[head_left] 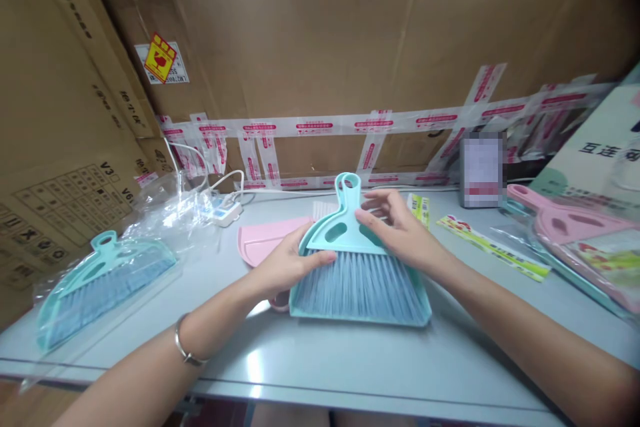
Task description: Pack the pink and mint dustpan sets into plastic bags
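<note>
the brush (363, 287) nests in the teal pan (424, 311), the left hand (283, 261)'s grip clamped on both. the right hand (404, 230) touches the brush; its grip's closure cannot be told. a pink pan (260, 240) lies behind the teal pan.

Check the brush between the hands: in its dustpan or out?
In: the brush lies within the dustpan, whose rim shows beside and below its bristles.

The head view looks forward and down across the table (380, 367).
</note>
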### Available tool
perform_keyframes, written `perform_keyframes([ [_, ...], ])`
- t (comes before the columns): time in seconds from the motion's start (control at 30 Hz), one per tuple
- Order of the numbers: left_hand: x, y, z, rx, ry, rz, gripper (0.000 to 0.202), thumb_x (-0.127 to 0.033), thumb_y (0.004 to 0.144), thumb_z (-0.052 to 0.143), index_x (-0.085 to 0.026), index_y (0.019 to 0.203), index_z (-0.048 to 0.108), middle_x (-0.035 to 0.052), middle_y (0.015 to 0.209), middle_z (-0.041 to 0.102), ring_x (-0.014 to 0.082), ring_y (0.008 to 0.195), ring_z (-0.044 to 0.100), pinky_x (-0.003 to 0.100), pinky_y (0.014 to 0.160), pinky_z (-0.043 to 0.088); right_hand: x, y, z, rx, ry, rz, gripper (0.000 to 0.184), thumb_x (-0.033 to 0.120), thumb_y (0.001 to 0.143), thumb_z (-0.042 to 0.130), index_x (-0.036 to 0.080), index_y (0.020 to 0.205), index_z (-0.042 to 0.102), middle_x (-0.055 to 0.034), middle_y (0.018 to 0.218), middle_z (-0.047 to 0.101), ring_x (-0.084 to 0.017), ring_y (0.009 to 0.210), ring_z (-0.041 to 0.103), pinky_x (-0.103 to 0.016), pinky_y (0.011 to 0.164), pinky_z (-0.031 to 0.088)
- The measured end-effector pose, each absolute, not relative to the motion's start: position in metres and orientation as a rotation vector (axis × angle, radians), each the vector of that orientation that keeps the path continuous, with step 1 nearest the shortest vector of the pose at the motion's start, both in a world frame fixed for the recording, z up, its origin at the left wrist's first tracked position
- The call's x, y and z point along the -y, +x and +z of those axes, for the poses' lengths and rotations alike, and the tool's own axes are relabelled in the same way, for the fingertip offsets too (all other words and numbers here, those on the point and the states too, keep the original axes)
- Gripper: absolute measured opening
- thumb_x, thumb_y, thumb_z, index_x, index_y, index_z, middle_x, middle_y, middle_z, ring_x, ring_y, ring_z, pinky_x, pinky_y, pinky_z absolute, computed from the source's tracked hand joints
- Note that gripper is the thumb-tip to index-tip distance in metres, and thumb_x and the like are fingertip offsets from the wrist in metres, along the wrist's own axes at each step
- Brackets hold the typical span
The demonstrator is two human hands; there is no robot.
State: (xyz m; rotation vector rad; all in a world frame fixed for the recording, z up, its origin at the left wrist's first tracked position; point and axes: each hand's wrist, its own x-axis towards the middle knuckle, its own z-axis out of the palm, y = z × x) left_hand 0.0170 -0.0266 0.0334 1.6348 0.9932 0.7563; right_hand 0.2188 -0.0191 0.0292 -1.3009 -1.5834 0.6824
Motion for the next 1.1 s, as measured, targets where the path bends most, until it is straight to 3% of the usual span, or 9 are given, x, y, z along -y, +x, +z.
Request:
perform_keyframes([
  [0.1, 0.027, 0.017, 0.032, -0.954, 1.677, 0.693, 0.051, -0.037, 0.074, 0.066, -0.020, 0.121, 0.053, 0.0060, 0.120, 0.061, 0.0243, 0.113, 0.053, 0.034, 0.095, 0.040, 0.016, 0.221, 0.032, 1.663, -1.346, 1.000, 0.040, 0.061, 0.079, 0.046, 0.021, 0.086, 0.051, -0.0017, 0.077, 0.056, -0.017, 0.068, 0.053, -0.029, 0.061, 0.042],
  [0.2, 0.028, 0.017, 0.031, -0.926, 1.668, 0.655, 0.050, -0.036, 0.075, 0.065, -0.021, 0.121, 0.053, 0.0053, 0.119, 0.062, 0.0251, 0.113, 0.054, 0.036, 0.095, 0.040, 0.016, 0.221, 0.030, 1.727, -1.401, 0.893, 0.041, 0.062, 0.077, 0.047, 0.021, 0.072, 0.049, -0.0008, 0.073, 0.055, -0.016, 0.067, 0.051, -0.029, 0.061, 0.040],
  [0.5, 0.026, 0.016, 0.031, -0.934, 1.614, 0.690, 0.048, -0.036, 0.073, 0.066, -0.021, 0.118, 0.056, 0.0051, 0.116, 0.063, 0.0249, 0.111, 0.055, 0.035, 0.093, 0.042, 0.004, 0.234, 0.027, 1.622, -1.356, 0.963, 0.043, 0.064, 0.078, 0.044, 0.023, 0.083, 0.053, -0.0034, 0.082, 0.063, -0.019, 0.074, 0.059, -0.031, 0.064, 0.046],
  [0.57, 0.025, 0.015, 0.032, -0.974, 1.585, 0.719, 0.048, -0.036, 0.073, 0.066, -0.020, 0.117, 0.056, 0.0052, 0.116, 0.064, 0.0247, 0.110, 0.056, 0.034, 0.091, 0.042, -0.011, 0.265, 0.026, 1.578, -1.421, 0.834, 0.044, 0.064, 0.081, 0.038, 0.023, 0.090, 0.052, -0.0055, 0.090, 0.065, -0.019, 0.079, 0.061, -0.032, 0.067, 0.047],
  [0.63, 0.024, 0.013, 0.035, -1.032, 1.567, 0.750, 0.047, -0.035, 0.073, 0.066, -0.020, 0.116, 0.057, 0.0055, 0.113, 0.065, 0.0250, 0.107, 0.057, 0.033, 0.089, 0.044, -0.026, 0.309, 0.023, 1.596, -1.716, 0.449, 0.037, 0.057, 0.084, 0.037, 0.025, 0.092, 0.052, -0.0064, 0.097, 0.065, -0.018, 0.082, 0.061, -0.031, 0.069, 0.046],
  [0.73, 0.024, 0.011, 0.040, -1.093, 1.549, 0.789, 0.044, -0.037, 0.073, 0.065, -0.019, 0.114, 0.059, 0.0060, 0.110, 0.066, 0.0259, 0.104, 0.058, 0.033, 0.085, 0.045, -0.037, 0.380, 0.015, 1.549, -1.980, 0.296, 0.026, 0.046, 0.069, 0.063, 0.022, 0.073, 0.057, -0.0139, 0.085, 0.065, -0.025, 0.076, 0.058, -0.040, 0.068, 0.040],
  [0.83, 0.023, 0.010, 0.040, -1.095, 1.537, 0.805, 0.046, -0.038, 0.073, 0.065, -0.019, 0.115, 0.059, 0.0064, 0.109, 0.066, 0.0265, 0.105, 0.058, 0.033, 0.084, 0.045, -0.038, 0.428, 0.005, 1.570, -2.138, 0.330, 0.029, 0.038, 0.049, 0.078, 0.022, 0.052, 0.053, -0.0119, 0.059, 0.062, -0.025, 0.058, 0.055, -0.041, 0.060, 0.039],
  [0.93, 0.022, 0.010, 0.037, -1.065, 1.541, 0.790, 0.049, -0.039, 0.073, 0.066, -0.021, 0.118, 0.057, 0.0062, 0.111, 0.066, 0.0271, 0.107, 0.058, 0.035, 0.087, 0.045, -0.039, 0.445, -0.006, 1.627, -2.172, 0.401, 0.034, 0.036, 0.037, 0.083, 0.022, 0.047, 0.054, -0.0117, 0.060, 0.063, -0.024, 0.055, 0.056, -0.040, 0.057, 0.040],
  [1.1, 0.021, 0.009, 0.034, -1.040, 1.562, 0.786, 0.052, -0.040, 0.072, 0.066, -0.022, 0.120, 0.056, 0.0061, 0.119, 0.063, 0.0271, 0.110, 0.056, 0.036, 0.091, 0.043, -0.046, 0.442, -0.014, 1.646, -2.134, 0.429, 0.034, 0.030, 0.029, 0.084, 0.022, 0.046, 0.056, -0.0093, 0.055, 0.063, -0.022, 0.047, 0.055, -0.038, 0.052, 0.041],
])
